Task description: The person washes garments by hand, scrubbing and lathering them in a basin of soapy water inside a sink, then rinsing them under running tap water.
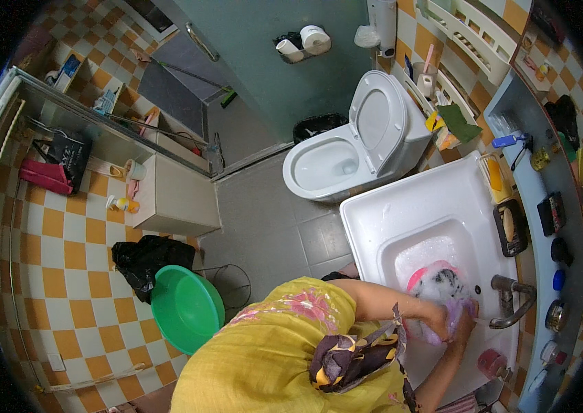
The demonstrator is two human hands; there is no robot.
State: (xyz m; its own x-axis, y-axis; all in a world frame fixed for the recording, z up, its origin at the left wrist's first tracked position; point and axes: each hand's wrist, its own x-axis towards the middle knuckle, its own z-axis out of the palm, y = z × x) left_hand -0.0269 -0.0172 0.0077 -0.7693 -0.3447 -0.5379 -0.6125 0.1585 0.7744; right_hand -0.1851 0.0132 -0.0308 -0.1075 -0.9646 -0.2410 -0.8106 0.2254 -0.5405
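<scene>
A soapy purple cloth [456, 322] is bunched between my two hands over the white washbasin [369, 217]. My left hand [438, 321] grips it from the toilet side, fingers partly hidden by cloth and suds. My right hand [467, 324] holds its other side, close to the metal tap [503, 294]. Just beneath lies a pink basin [416, 279], its rim showing through white foam [433, 250]. Dark, foam-covered fabric [445, 279] sits inside it.
Behind the washbasin are a black soap dish [509, 227], a yellow-filled tray [496, 178] and a red bottle [492, 362]. A toilet [322, 160] with its lid raised stands beside it. A green tub [188, 310] and black plastic bag [152, 260] are at the opposite wall.
</scene>
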